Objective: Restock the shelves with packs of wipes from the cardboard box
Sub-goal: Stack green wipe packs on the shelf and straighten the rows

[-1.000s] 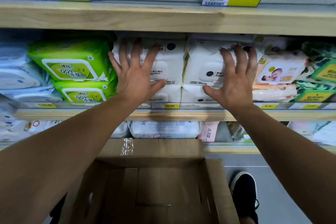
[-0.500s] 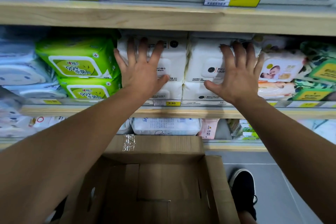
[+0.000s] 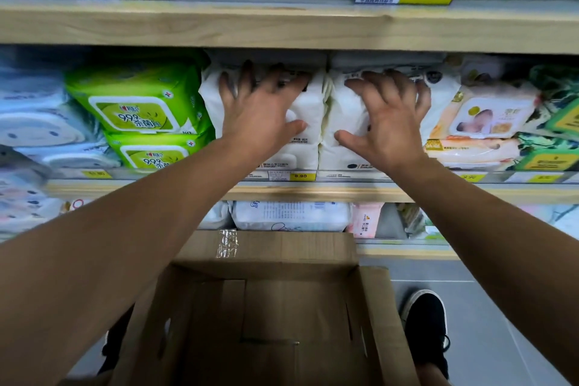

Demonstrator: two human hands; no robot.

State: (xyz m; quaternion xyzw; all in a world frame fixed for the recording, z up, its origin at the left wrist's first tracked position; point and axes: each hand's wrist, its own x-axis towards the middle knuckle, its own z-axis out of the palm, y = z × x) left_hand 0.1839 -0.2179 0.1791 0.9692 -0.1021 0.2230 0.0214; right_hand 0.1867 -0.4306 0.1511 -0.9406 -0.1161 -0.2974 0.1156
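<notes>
Two stacks of white wipes packs stand side by side on the middle shelf. My left hand is spread in front of the left white stack, fingers apart and slightly curled. In front of the right white stack hovers my right hand, also spread, with bent fingers. Neither hand holds a pack. Below my arms sits the open cardboard box, and no packs show inside it.
Green wipes packs sit left of the white stacks, pale blue packs farther left. Baby-print packs and dark green packs lie to the right. A wooden shelf with yellow price tags hangs above. My black shoe rests on the grey floor.
Both hands have moved toward each other and their fingers have curled off the flat press on the white packs. The view has shifted slightly.
</notes>
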